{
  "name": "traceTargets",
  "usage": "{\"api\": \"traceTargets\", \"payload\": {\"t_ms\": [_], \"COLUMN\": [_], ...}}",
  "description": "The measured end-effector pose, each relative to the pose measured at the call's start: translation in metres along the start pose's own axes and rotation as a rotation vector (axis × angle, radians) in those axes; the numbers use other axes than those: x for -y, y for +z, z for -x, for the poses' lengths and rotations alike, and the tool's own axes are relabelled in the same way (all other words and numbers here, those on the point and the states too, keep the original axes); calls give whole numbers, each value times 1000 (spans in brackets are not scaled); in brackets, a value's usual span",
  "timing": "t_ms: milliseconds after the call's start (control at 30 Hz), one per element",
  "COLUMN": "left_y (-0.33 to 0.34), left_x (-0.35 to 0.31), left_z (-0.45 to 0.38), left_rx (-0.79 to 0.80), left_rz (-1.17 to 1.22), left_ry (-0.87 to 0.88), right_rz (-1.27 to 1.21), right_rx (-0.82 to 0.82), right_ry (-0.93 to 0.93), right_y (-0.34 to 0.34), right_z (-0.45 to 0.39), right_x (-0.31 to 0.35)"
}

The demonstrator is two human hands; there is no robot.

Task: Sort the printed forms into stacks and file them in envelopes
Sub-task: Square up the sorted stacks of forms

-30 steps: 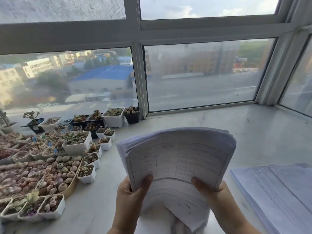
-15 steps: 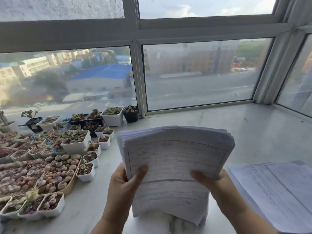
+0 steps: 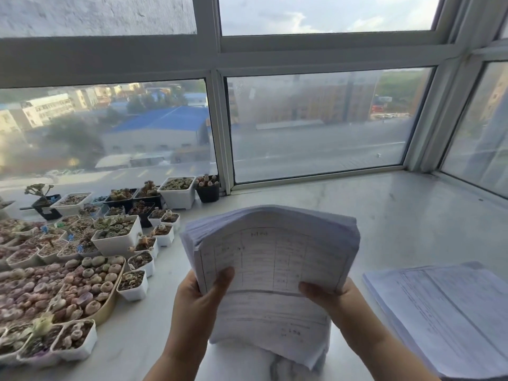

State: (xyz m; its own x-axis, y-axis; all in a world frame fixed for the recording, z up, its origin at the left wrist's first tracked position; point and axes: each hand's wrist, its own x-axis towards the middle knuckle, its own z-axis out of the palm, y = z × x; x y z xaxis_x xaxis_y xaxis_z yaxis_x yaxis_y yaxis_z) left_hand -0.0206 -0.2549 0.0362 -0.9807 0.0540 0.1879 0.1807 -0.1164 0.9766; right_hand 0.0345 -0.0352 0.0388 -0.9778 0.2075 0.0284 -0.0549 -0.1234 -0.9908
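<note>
A thick stack of printed forms (image 3: 275, 259) stands on edge on the marble sill, its top bent back away from me, a ruled table showing on the front sheet. My left hand (image 3: 198, 301) grips its left edge, thumb across the front sheet. My right hand (image 3: 330, 295) grips the right edge the same way. A second pile of printed forms (image 3: 445, 312) lies flat on the sill at the right. No envelope is in view.
Many small white and black pots of succulents (image 3: 115, 237) and a tan tray of stone plants (image 3: 82, 287) crowd the left of the sill. The window frame (image 3: 222, 127) runs along the back and right. Bare marble sill (image 3: 398, 215) lies behind the held stack.
Both hands have slid a little higher on the stack, which now stands slightly further from me. The flat pile at the right has not moved.
</note>
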Motion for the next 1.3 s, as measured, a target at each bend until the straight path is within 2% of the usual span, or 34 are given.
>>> {"api": "traceTargets", "payload": {"t_ms": [200,267,367,533,633,733,833,900,967,1033,1100,1200,1300], "left_y": [-6,-7,-5,0,-5,-5,-13,-15,-14,-10,-7,-5,-4], "left_x": [-15,-21,-27,-40,-43,-43,-45,-48,-49,-50,-51,-57,-60], "left_z": [-7,-7,-6,0,-2,3,-1,-5,-8,-8,-8,-7,-7], "left_rx": [-3,38,1,-33,-158,5,-39,78,59,127,120,179,150], "left_rz": [77,100,32,88,214,222,158,136,86,68,51,71,106], "left_ry": [112,145,259,264,194,142,141,125,133,144,172,202,192], "right_rz": [7,11,51,-52,-52,-54,-56,-53,-52,-59,-59,-59,-65], "right_rx": [109,70,50,37,44,35,43,65,66,57,50,48,30], "right_ry": [-23,-27,-56,-43,-37,-40,-47,-54,-54,-48,-50,-44,-35], "right_y": [-6,-8,-6,-4,-3,-3,-5,-7,-6,-5,-5,-5,-6], "right_z": [-2,2,4,3,1,1,1,1,1,0,-1,-1,-1], "right_x": [12,8,-1,-5,-5,-6,-4,-4,-3,-2,-1,-1,-4]}}
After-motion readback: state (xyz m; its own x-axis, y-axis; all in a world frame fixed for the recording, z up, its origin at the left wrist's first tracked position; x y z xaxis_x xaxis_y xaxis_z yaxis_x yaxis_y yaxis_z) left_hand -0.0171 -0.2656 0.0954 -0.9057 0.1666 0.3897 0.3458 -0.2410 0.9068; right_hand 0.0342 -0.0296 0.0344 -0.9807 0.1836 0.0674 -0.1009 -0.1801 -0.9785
